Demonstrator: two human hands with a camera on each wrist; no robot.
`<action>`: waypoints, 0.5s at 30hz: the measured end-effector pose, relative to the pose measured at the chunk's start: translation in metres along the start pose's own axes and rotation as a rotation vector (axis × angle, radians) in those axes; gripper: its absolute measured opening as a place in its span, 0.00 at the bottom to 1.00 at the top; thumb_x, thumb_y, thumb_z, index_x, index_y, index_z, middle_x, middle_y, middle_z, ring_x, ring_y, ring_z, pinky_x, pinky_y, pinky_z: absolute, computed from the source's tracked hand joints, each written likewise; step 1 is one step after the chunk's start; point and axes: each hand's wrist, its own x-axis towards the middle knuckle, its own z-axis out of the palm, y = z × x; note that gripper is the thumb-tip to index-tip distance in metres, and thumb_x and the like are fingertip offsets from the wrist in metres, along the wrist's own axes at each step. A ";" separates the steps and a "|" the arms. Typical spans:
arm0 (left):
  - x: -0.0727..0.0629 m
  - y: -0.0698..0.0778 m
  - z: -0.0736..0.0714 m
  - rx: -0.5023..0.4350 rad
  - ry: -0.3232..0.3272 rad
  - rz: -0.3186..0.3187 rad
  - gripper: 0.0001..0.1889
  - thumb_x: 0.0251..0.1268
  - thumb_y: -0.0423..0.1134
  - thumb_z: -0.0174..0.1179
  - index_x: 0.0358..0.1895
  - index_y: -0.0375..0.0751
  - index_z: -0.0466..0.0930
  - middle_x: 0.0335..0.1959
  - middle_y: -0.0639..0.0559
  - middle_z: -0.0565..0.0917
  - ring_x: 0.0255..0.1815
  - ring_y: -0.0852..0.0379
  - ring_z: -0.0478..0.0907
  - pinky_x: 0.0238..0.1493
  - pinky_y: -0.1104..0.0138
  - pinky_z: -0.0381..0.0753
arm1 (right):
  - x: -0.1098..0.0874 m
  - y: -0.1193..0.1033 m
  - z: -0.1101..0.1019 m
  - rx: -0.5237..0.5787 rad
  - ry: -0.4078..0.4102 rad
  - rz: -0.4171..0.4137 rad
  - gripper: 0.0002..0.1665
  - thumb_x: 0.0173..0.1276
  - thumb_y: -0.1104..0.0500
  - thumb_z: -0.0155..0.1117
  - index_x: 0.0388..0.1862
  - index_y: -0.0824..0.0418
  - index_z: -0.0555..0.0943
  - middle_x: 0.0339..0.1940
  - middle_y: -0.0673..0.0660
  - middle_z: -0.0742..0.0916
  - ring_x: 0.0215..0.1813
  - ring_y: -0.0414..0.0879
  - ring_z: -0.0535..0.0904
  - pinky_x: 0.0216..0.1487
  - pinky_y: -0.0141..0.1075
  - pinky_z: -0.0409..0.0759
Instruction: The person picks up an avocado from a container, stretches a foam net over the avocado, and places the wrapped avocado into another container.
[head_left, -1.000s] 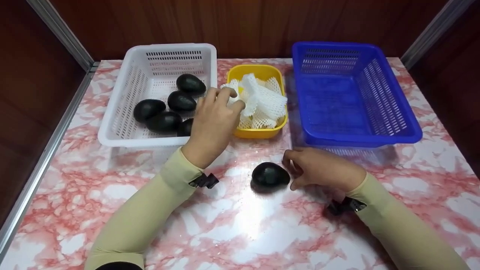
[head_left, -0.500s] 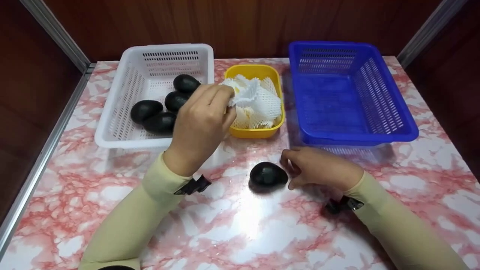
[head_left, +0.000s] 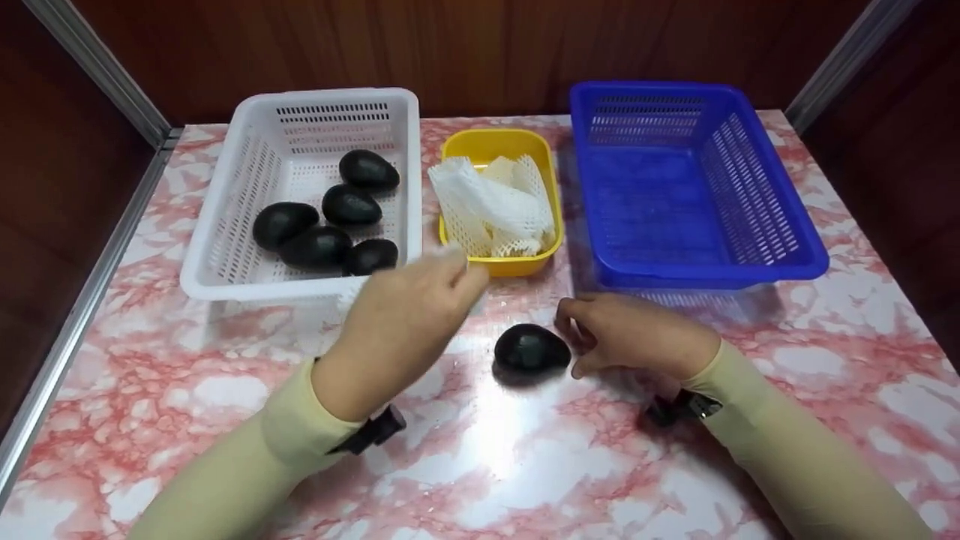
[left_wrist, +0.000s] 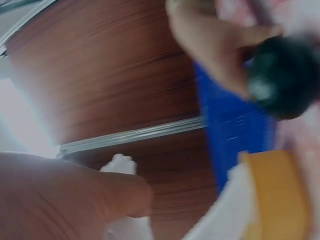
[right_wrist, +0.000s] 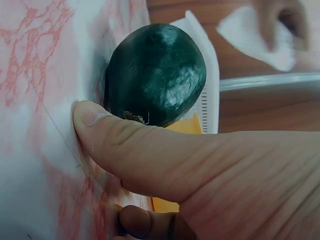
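My left hand [head_left: 397, 330] is raised over the table, pinching a white foam net sleeve [right_wrist: 252, 37] mostly hidden behind it in the head view. A dark green avocado [head_left: 531, 349] lies on its side on the table between the hands. Close beside its narrow end rests my right hand [head_left: 637, 334], fingers loosely bent and holding nothing. In the right wrist view the thumb [right_wrist: 135, 150] lies along the table by the avocado's stem end. More foam net sleeves [head_left: 499, 202] fill a yellow tub [head_left: 514, 267] beyond the left hand.
At the left stands a white slotted basket [head_left: 262, 290] with several avocados [head_left: 315, 247] inside. A blue slotted basket [head_left: 712, 275] stands at the right. Brown wood panels [head_left: 495, 60] close off the back and sides of the marbled table [head_left: 480, 465].
My left hand took hold of a foam net sleeve in the yellow tub and drew it out toward the near left. The right hand and the avocado by it stay in place.
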 end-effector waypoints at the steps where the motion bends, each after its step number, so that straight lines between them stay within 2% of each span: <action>1: -0.006 0.002 0.007 0.030 -0.047 0.004 0.10 0.66 0.23 0.63 0.37 0.43 0.78 0.27 0.52 0.75 0.19 0.56 0.69 0.13 0.67 0.64 | 0.000 0.000 0.000 0.000 -0.002 0.003 0.25 0.57 0.47 0.88 0.44 0.49 0.80 0.35 0.48 0.84 0.34 0.40 0.78 0.38 0.36 0.79; 4: -0.021 0.010 0.028 0.086 -0.222 -0.020 0.10 0.62 0.25 0.67 0.35 0.45 0.78 0.27 0.52 0.79 0.17 0.54 0.75 0.13 0.61 0.72 | 0.000 0.000 0.001 -0.003 -0.009 0.011 0.25 0.58 0.47 0.88 0.44 0.49 0.80 0.36 0.48 0.85 0.34 0.40 0.79 0.38 0.37 0.80; 6: -0.029 0.014 0.039 0.073 -0.360 -0.040 0.09 0.62 0.26 0.68 0.35 0.44 0.80 0.28 0.49 0.81 0.18 0.51 0.78 0.15 0.57 0.77 | 0.000 -0.001 0.001 -0.005 -0.016 0.016 0.25 0.58 0.47 0.88 0.45 0.49 0.80 0.37 0.48 0.85 0.35 0.41 0.79 0.39 0.37 0.80; 9: -0.034 0.017 0.049 -0.043 -0.565 -0.063 0.04 0.68 0.29 0.67 0.37 0.41 0.82 0.30 0.45 0.83 0.24 0.45 0.83 0.23 0.52 0.84 | 0.000 -0.001 0.002 -0.008 -0.019 0.015 0.26 0.58 0.47 0.88 0.46 0.50 0.80 0.37 0.49 0.85 0.35 0.41 0.80 0.39 0.37 0.80; 11: -0.034 0.015 0.049 -0.160 -0.682 -0.074 0.04 0.72 0.35 0.66 0.39 0.38 0.82 0.32 0.42 0.84 0.29 0.41 0.85 0.31 0.49 0.86 | 0.000 -0.001 0.001 -0.003 -0.022 0.014 0.26 0.58 0.47 0.88 0.47 0.50 0.81 0.37 0.49 0.85 0.35 0.41 0.80 0.39 0.37 0.80; 13: -0.033 0.010 0.046 -0.277 -0.744 -0.077 0.09 0.74 0.39 0.64 0.37 0.36 0.82 0.32 0.40 0.85 0.31 0.39 0.84 0.36 0.47 0.86 | 0.001 0.000 0.001 -0.003 -0.020 0.013 0.26 0.59 0.47 0.88 0.48 0.50 0.81 0.37 0.49 0.85 0.35 0.41 0.80 0.39 0.37 0.80; 15: -0.032 0.004 0.041 -0.374 -0.763 -0.073 0.13 0.75 0.42 0.62 0.34 0.36 0.82 0.31 0.40 0.84 0.30 0.38 0.82 0.38 0.46 0.84 | 0.001 0.000 0.000 -0.005 -0.023 0.020 0.27 0.58 0.47 0.88 0.49 0.50 0.81 0.37 0.49 0.85 0.35 0.42 0.80 0.39 0.38 0.81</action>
